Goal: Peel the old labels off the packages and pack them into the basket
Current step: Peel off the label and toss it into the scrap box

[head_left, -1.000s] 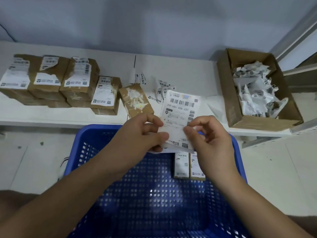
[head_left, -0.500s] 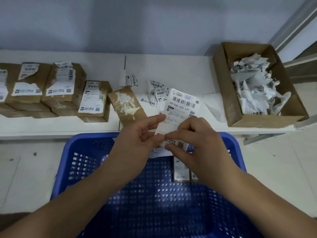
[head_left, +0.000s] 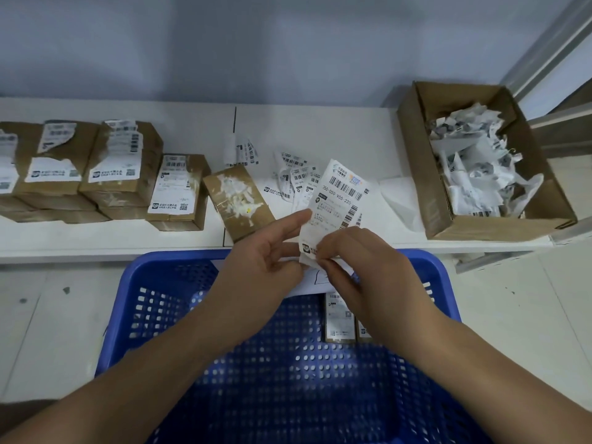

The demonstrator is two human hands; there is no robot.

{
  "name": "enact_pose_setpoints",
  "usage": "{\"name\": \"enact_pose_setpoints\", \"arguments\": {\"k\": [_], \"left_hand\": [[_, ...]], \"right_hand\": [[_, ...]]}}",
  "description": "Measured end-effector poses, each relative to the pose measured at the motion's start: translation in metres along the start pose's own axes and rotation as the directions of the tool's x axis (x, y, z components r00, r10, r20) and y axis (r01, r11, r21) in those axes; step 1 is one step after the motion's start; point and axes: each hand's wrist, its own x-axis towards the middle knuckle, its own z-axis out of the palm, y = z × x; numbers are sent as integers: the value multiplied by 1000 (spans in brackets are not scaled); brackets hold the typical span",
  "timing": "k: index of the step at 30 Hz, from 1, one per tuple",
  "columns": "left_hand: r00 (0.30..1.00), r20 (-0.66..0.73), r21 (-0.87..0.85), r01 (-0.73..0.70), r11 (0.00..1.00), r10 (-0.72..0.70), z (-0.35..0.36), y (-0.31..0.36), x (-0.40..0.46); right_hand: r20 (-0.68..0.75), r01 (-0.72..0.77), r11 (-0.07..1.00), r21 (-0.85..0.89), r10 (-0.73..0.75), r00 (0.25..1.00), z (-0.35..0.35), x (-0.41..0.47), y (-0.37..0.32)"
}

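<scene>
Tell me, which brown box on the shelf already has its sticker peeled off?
The tilted package nearest the left hand: only white scraps remain on top, while the others keep printed labels.

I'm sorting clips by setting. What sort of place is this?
Probably a parcel returns or packing workroom: brown cardboard packages with shipping labels on a white shelf, a cardboard box of torn labels, a blue plastic basket.
</scene>
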Motion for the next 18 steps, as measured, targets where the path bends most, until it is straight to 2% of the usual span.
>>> {"name": "enact_pose_setpoints", "arguments": {"k": [5, 9, 14, 18], "left_hand": [[999, 7, 5, -44, 999, 44, 3, 3, -1], [997, -54, 28, -45, 999, 47, 2, 0, 0], [999, -41, -12, -21, 1000, 21, 3, -6, 2], [998, -50, 72, -32, 997, 36, 0, -12, 4]], "right_hand": [[-7, 23, 1000, -10, -23, 1000, 1, 0, -1], [-12, 7, 1000, -12, -7, 1000, 0, 0, -1], [12, 76, 994, -82, -75, 997, 3, -2, 0], [27, 58, 997, -43, -57, 998, 3, -3, -1]]}}
